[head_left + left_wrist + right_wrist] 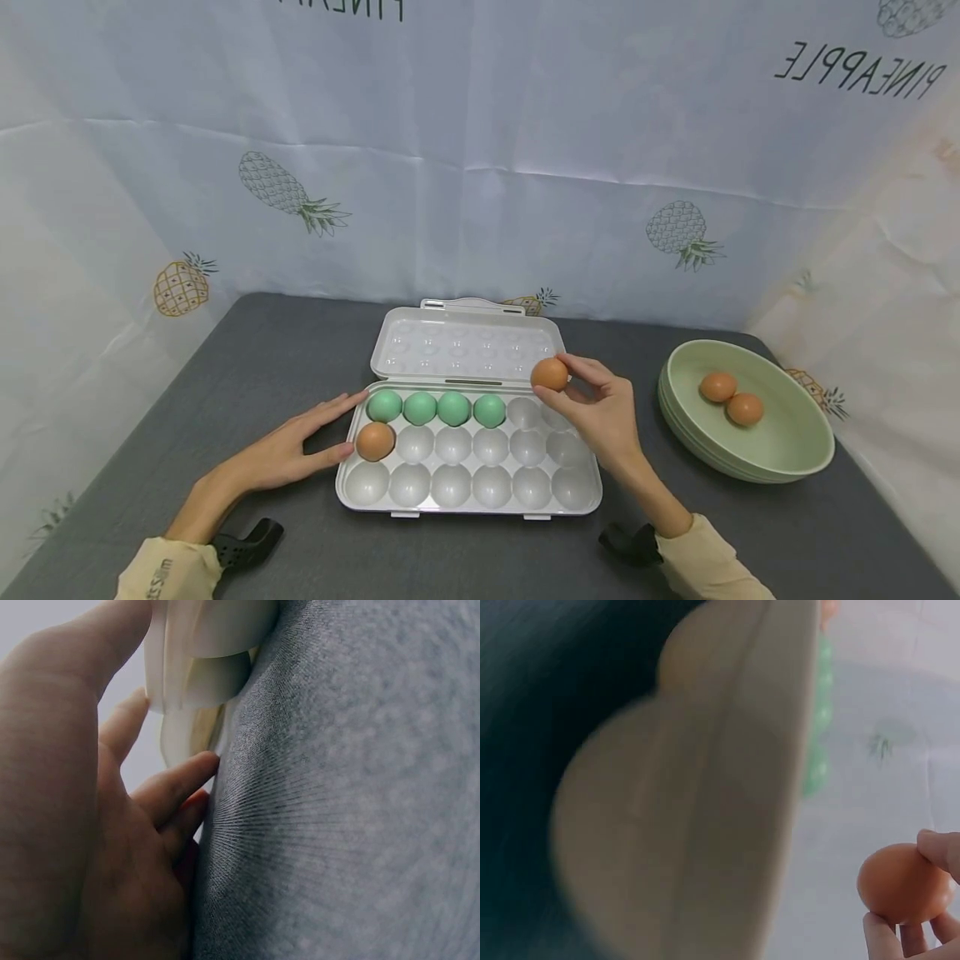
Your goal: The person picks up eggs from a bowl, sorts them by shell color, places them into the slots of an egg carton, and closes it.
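A white egg carton (471, 510) lies with its lid folded back on the table. Several green eggs (453, 408) fill the left part of its back row, and one brown egg (375, 441) sits at the left end of the middle row. My right hand (606, 410) pinches another brown egg (550, 374) between thumb and fingers, above the carton's back right; the right wrist view shows this held egg (904, 883) too. My left hand (288, 446) rests with extended fingers at the carton's left edge, thumb beside the brown egg. In the left wrist view its fingers (176, 787) reach along the carton's side.
To the right stands a stack of light green bowls (795, 450), the top one holding two brown eggs (731, 398). The dark grey table (300, 350) ends at a hanging curtain (480, 167) with pineapple prints. The open lid (468, 342) lies behind the carton.
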`<state>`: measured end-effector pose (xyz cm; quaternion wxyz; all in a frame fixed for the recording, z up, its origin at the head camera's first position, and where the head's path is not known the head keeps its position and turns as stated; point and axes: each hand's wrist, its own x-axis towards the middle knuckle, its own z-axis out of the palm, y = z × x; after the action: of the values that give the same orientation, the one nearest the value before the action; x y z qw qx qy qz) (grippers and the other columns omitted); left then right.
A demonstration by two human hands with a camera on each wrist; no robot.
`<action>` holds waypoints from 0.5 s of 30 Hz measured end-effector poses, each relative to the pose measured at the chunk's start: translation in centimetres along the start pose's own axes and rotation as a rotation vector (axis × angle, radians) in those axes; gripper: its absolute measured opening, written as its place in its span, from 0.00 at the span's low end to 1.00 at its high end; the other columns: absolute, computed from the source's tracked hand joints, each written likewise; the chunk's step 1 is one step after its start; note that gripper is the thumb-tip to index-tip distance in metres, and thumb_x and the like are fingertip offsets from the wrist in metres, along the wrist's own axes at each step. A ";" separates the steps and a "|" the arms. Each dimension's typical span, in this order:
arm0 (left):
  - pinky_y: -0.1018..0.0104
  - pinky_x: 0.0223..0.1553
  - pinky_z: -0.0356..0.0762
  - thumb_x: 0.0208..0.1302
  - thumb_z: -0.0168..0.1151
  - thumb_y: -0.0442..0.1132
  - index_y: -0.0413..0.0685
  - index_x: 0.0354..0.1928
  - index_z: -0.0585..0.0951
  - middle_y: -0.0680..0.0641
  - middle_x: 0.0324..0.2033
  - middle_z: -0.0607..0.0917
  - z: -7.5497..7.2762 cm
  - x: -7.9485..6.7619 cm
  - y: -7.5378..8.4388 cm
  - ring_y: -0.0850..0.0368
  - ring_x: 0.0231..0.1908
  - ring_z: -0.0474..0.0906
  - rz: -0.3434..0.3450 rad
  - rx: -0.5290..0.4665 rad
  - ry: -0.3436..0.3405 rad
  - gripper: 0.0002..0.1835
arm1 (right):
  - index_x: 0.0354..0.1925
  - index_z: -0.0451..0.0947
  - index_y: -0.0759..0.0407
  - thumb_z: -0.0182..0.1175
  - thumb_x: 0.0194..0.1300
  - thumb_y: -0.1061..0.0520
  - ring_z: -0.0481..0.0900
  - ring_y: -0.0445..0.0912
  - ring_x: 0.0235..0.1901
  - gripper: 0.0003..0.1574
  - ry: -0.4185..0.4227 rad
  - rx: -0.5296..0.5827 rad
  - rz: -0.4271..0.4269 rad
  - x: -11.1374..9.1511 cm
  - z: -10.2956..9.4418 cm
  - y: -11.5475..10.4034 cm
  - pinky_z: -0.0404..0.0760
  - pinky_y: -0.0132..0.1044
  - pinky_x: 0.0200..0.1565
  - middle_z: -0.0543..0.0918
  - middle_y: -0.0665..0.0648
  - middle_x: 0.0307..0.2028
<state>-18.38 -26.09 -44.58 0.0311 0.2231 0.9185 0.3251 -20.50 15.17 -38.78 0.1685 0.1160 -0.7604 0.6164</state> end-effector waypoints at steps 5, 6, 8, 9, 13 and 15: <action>0.23 0.66 0.62 0.71 0.63 0.54 0.71 0.79 0.60 0.32 0.75 0.66 -0.1 0.0 0.0 0.22 0.73 0.59 0.003 0.000 0.002 0.38 | 0.57 0.84 0.65 0.78 0.49 0.71 0.83 0.35 0.49 0.33 -0.056 0.005 0.006 0.0 2.4 -0.8 0.87 0.29 0.50 0.85 0.64 0.53; 0.23 0.66 0.62 0.71 0.63 0.54 0.72 0.79 0.60 0.32 0.75 0.66 -0.1 0.0 0.0 0.22 0.73 0.59 0.004 -0.002 0.003 0.38 | 0.57 0.84 0.65 0.78 0.49 0.70 0.83 0.35 0.50 0.33 -0.066 0.010 0.004 0.0 2.9 -0.9 0.87 0.30 0.50 0.85 0.64 0.53; 0.23 0.66 0.62 0.71 0.63 0.54 0.72 0.79 0.60 0.32 0.75 0.66 -0.1 0.0 0.0 0.22 0.73 0.59 0.005 -0.004 0.001 0.38 | 0.57 0.84 0.64 0.78 0.50 0.70 0.83 0.36 0.51 0.33 -0.082 0.022 -0.002 0.0 3.9 -1.3 0.87 0.31 0.51 0.85 0.64 0.53; 0.23 0.65 0.62 0.71 0.63 0.54 0.72 0.79 0.60 0.32 0.75 0.66 -0.1 0.0 0.0 0.21 0.73 0.59 0.007 -0.005 0.002 0.38 | 0.57 0.84 0.64 0.77 0.50 0.70 0.83 0.36 0.51 0.33 -0.089 0.029 -0.004 0.0 4.4 -1.5 0.87 0.32 0.51 0.85 0.64 0.53; 0.23 0.65 0.62 0.71 0.63 0.53 0.71 0.79 0.60 0.32 0.75 0.66 -0.1 0.0 0.0 0.21 0.73 0.59 0.011 -0.007 0.003 0.38 | 0.55 0.85 0.65 0.77 0.50 0.70 0.83 0.38 0.51 0.31 -0.116 0.085 0.009 -0.1 6.5 -2.0 0.87 0.34 0.53 0.85 0.64 0.52; 0.23 0.65 0.62 0.71 0.63 0.53 0.71 0.79 0.60 0.33 0.75 0.66 0.0 0.0 -0.1 0.22 0.73 0.59 0.012 -0.008 0.005 0.38 | 0.55 0.85 0.64 0.77 0.50 0.69 0.83 0.38 0.52 0.31 -0.137 0.108 0.022 -0.2 7.5 -2.1 0.86 0.34 0.54 0.85 0.63 0.52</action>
<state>-18.39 -26.16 -44.59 0.0277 0.2276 0.9159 0.3296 -20.35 7.36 -38.33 0.1027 0.1584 -0.7370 0.6490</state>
